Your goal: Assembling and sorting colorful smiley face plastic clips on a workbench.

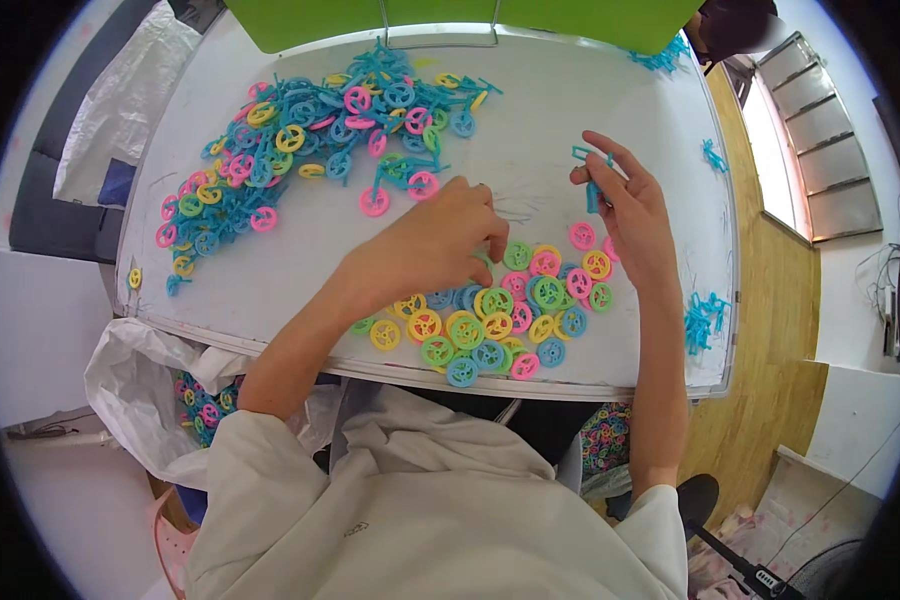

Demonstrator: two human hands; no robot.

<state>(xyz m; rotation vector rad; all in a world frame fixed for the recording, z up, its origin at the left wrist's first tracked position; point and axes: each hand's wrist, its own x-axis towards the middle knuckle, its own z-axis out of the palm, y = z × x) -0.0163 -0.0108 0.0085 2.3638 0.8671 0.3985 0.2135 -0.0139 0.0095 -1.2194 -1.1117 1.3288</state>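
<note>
In my right hand (630, 215), pinched between thumb and fingers, is a small blue plastic frame piece (592, 192), raised above the table's right half. My left hand (445, 235) reaches over the far edge of a loose pile of small plastic wheels (465, 330), its fingers curled downward. A bit of a green wheel (483, 258) shows between its thumb and index finger; the rest is hidden. The pile mixes pink, yellow, green and blue wheels. Nearest beyond my left hand lies a blue piece with two pink wheels (398, 190).
A large heap of blue pieces fitted with coloured wheels (310, 125) covers the far left of the white table (540, 110). Loose blue pieces (705, 320) lie along the right edge. A green board (450, 22) stands at the back. A white sack (130, 390) hangs at lower left.
</note>
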